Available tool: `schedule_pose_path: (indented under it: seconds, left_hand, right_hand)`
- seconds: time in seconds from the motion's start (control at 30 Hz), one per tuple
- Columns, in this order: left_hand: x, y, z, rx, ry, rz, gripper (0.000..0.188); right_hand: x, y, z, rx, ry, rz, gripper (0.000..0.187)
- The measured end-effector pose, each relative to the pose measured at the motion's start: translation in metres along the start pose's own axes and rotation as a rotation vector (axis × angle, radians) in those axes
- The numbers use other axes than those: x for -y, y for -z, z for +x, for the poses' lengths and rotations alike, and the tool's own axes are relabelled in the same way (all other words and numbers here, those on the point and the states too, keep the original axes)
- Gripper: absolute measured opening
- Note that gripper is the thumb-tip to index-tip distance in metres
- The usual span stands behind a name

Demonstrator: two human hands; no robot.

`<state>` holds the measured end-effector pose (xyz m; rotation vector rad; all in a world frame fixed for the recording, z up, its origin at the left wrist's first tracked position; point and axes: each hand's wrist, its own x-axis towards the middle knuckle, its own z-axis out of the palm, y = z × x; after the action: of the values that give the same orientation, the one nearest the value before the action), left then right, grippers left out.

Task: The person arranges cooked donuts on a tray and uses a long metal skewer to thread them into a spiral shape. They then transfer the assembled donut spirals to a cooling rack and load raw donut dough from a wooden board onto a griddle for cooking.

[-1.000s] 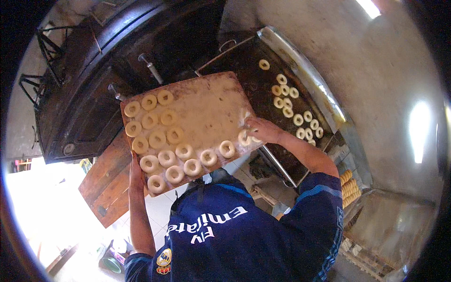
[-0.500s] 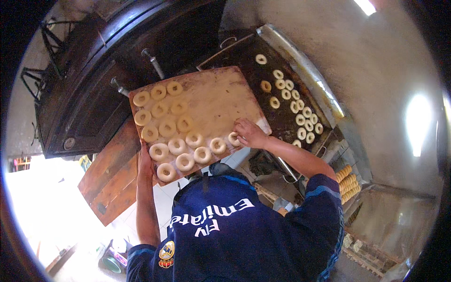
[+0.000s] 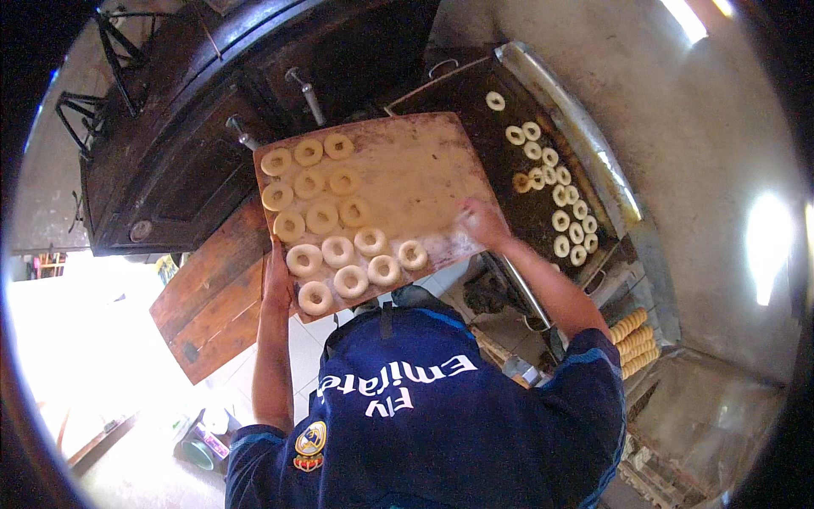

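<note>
A floured wooden board (image 3: 407,170) lies tilted in front of me, with several rows of raw dough rings (image 3: 351,282) on its left and near parts. My left hand (image 3: 276,276) grips the board's left edge, fingers partly hidden beneath it. Over the board's right edge, my right hand (image 3: 485,225) is closed and slightly blurred. It appears to hold a dough ring, mostly hidden by the fingers. Beyond that edge sits a wide dark frying vat (image 3: 475,81) where several pale rings (image 3: 560,221) and a browner one (image 3: 522,182) float.
A large dark metal cabinet with handles (image 3: 309,97) stands behind the board at left. Wooden planks (image 3: 212,314) slope below it. Stacked golden rings (image 3: 636,343) are at the right, beside a plastic-covered surface (image 3: 704,416). A wall (image 3: 678,136) rises behind the vat.
My right hand has lifted from the near row and moved right; the ring at its fingers is gone from the board. The floating rings have shifted. My left hand keeps its grip.
</note>
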<state>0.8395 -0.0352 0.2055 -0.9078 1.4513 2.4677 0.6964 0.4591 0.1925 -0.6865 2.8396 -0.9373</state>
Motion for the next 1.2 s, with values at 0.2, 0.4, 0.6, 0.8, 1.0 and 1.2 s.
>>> schedule_pose_path:
  seconds: [0.2, 0.4, 0.6, 0.8, 1.0, 1.2]
  left_hand:
    - [0.004, -0.009, -0.001, 0.019, 0.023, -0.081, 0.084]
    - [-0.024, -0.012, -0.026, -0.029, -0.006, 0.161, 0.077]
    - [-0.013, -0.012, -0.014, -0.031, 0.015, 0.023, 0.076]
    - [0.017, -0.020, -0.002, 0.046, 0.049, -0.117, 0.074]
    - [0.010, -0.017, -0.007, -0.003, 0.003, -0.027, 0.075]
    - [-0.010, 0.025, -0.031, 0.038, 0.025, -0.082, 0.076]
  right_hand:
    - [0.102, -0.043, -0.003, 0.216, -0.017, -0.202, 0.041]
    - [-0.052, 0.019, 0.015, -0.029, -0.302, -0.241, 0.035]
    - [-0.070, 0.037, 0.017, -0.124, -0.262, -0.327, 0.030]
    - [0.170, -0.049, -0.004, 0.057, 0.432, 0.102, 0.043]
    - [0.103, -0.029, 0.020, 0.124, 0.348, -0.462, 0.047]
    - [-0.055, 0.041, 0.063, 0.006, 0.128, -0.735, 0.041]
